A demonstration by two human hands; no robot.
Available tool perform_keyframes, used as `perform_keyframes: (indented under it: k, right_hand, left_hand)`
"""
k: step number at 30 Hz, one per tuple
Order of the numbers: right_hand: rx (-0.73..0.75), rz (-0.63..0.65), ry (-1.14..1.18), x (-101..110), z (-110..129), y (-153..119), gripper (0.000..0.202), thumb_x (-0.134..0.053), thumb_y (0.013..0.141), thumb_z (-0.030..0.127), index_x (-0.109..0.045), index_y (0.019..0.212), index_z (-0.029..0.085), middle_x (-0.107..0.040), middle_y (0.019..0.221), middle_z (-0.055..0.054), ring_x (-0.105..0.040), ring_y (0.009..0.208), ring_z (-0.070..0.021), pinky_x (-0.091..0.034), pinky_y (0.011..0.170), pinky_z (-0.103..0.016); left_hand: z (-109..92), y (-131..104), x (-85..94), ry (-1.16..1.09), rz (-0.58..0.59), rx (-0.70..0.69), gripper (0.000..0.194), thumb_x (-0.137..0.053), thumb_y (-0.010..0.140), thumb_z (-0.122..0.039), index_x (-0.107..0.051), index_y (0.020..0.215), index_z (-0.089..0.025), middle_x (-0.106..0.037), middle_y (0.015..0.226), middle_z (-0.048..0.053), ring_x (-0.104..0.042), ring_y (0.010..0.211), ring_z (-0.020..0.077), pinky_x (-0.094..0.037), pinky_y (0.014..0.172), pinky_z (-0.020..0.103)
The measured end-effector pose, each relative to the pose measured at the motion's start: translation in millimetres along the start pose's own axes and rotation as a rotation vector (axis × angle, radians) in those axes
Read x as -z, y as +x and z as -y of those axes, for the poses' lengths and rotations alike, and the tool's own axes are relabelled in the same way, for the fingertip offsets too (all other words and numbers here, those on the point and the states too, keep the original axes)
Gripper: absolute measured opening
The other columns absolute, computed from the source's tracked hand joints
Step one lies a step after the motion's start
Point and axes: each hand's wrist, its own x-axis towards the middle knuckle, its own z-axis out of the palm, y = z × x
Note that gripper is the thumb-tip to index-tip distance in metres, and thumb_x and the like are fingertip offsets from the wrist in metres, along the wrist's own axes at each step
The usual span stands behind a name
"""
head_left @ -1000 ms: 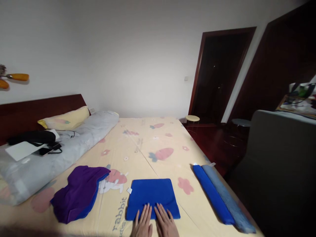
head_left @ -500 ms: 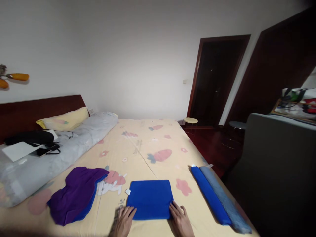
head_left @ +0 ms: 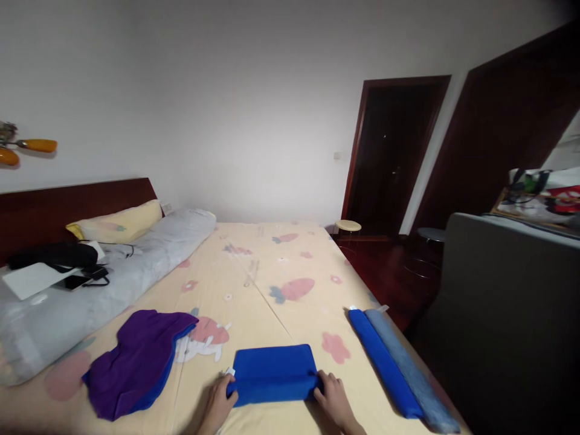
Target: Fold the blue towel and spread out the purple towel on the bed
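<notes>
Blue towel is folded flat on the bed, near its front edge, and it looks soft, light and floppy. It is best held at both short ends, where the left hand and right hand are pinching its edges.

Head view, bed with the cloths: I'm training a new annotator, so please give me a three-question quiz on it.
1. True or false: both hands grip the blue cloth's ends.
2. Which lies beside the rolled blue cloth near the bed's right edge? A) a grey-blue roll B) a purple cloth C) a pillow
3. What colour is the loose cloth to the left?

Key:
1. True: the left hand and right hand hold the blue cloth.
2. A: the grey-blue roll lies against the rolled blue cloth.
3. Purple: the purple cloth.
</notes>
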Motion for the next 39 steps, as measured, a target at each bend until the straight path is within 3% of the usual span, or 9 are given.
perform_keyframes:
  k: [5, 9, 12, 18, 23, 28, 33, 36, 39]
  right_hand:
    - [-0.012, -0.101, -0.08, -18.0, 14.2, 10.6, 0.042, -0.043, 0.078, 0.015, -0.063, 0.115, 0.019, -0.067, 0.116, -0.014, -0.06, 0.107, -0.0303, -0.042, 0.091, -0.047]
    - [0.309, -0.077, -0.013, -48.5, 53.0, 3.5, 0.058, -0.04, 0.084, 0.018, -0.04, 0.142, 0.027, -0.05, 0.145, -0.005, -0.049, 0.13, -0.0246, -0.038, 0.105, -0.044]
    - [0.457, -0.065, 0.029, -66.5, 74.3, -4.1, 0.066, -0.039, 0.089, 0.026, -0.013, 0.15, 0.027, -0.037, 0.152, -0.005, -0.041, 0.137, -0.0248, -0.038, 0.108, -0.044]
    - [0.336, -0.11, -0.049, -53.1, 34.1, -14.6, 0.063, -0.037, 0.095, 0.04, -0.005, 0.149, 0.034, -0.036, 0.152, 0.0, -0.042, 0.136, -0.0224, -0.04, 0.107, -0.043]
    - [0.26, -0.12, -0.097, -47.3, -3.5, -21.8, 0.064, -0.037, 0.095, 0.042, -0.003, 0.149, 0.034, -0.035, 0.152, -0.002, -0.043, 0.135, -0.0247, -0.039, 0.107, -0.049]
    - [0.287, -0.232, -0.081, -62.6, 28.9, -14.6, 0.069, -0.039, 0.092, 0.029, -0.001, 0.15, 0.026, -0.034, 0.152, -0.007, -0.04, 0.137, -0.0276, -0.039, 0.107, -0.049]
    - [0.451, -0.092, -0.012, -72.0, 76.6, -5.5, 0.07, -0.041, 0.089, 0.025, -0.006, 0.15, 0.027, -0.033, 0.152, -0.005, -0.04, 0.137, -0.0241, -0.04, 0.107, -0.043]
    - [0.438, -0.033, -0.012, -70.0, 71.1, -4.3, 0.066, -0.038, 0.09, 0.023, -0.01, 0.149, 0.029, -0.034, 0.151, -0.003, -0.041, 0.137, -0.0221, -0.04, 0.107, -0.042]
    - [0.36, -0.052, -0.015, -61.5, 38.8, -7.7, 0.06, -0.035, 0.092, 0.025, -0.016, 0.149, 0.029, -0.036, 0.151, -0.003, -0.04, 0.137, -0.0217, -0.038, 0.108, -0.042]
  left_hand:
    - [-19.7, 6.2, -19.5, 0.142, -0.117, 0.063, 0.049, -0.038, 0.079, -0.009, -0.061, 0.123, -0.017, -0.064, 0.129, 0.011, -0.056, 0.123, 0.0259, -0.043, 0.102, 0.044]
    - [-61.0, -6.3, -67.6, 0.176, -0.196, -0.338, 0.072, -0.034, 0.077, -0.004, -0.034, 0.146, -0.026, -0.047, 0.148, 0.002, -0.045, 0.134, 0.0189, -0.04, 0.109, 0.039]
    - [-80.8, -13.7, -93.1, 0.209, -0.259, -0.464, 0.08, -0.036, 0.079, -0.008, -0.002, 0.15, -0.025, -0.037, 0.153, 0.002, -0.041, 0.137, 0.0193, -0.039, 0.109, 0.04]
    - [-39.7, -20.4, -56.7, 0.316, -0.132, -0.487, 0.067, -0.035, 0.092, -0.028, 0.0, 0.149, -0.029, -0.03, 0.156, -0.003, -0.036, 0.14, 0.0174, -0.031, 0.112, 0.037]
    - [-5.0, -24.8, -35.5, 0.328, -0.155, -0.395, 0.063, -0.033, 0.094, -0.033, -0.002, 0.149, -0.031, -0.035, 0.154, -0.002, -0.037, 0.139, 0.0193, -0.028, 0.114, 0.044]
    - [-36.0, -20.2, -50.5, 0.291, -0.116, -0.341, 0.076, -0.038, 0.084, -0.019, 0.001, 0.149, -0.025, -0.027, 0.156, 0.003, -0.033, 0.142, 0.0234, -0.028, 0.115, 0.049]
    - [-81.2, -14.0, -70.3, 0.288, -0.053, -0.507, 0.084, -0.036, 0.078, -0.011, 0.008, 0.148, -0.022, -0.022, 0.157, 0.004, -0.031, 0.142, 0.0223, -0.035, 0.112, 0.045]
    - [-81.3, -13.1, -67.8, 0.298, -0.077, -0.533, 0.079, -0.035, 0.082, -0.013, 0.007, 0.149, -0.022, -0.024, 0.157, 0.003, -0.032, 0.142, 0.0213, -0.035, 0.112, 0.043]
    - [-57.2, -15.8, -52.5, 0.301, -0.064, -0.498, 0.074, -0.036, 0.086, -0.017, 0.001, 0.149, -0.029, -0.025, 0.157, -0.003, -0.033, 0.142, 0.0183, -0.034, 0.112, 0.04]
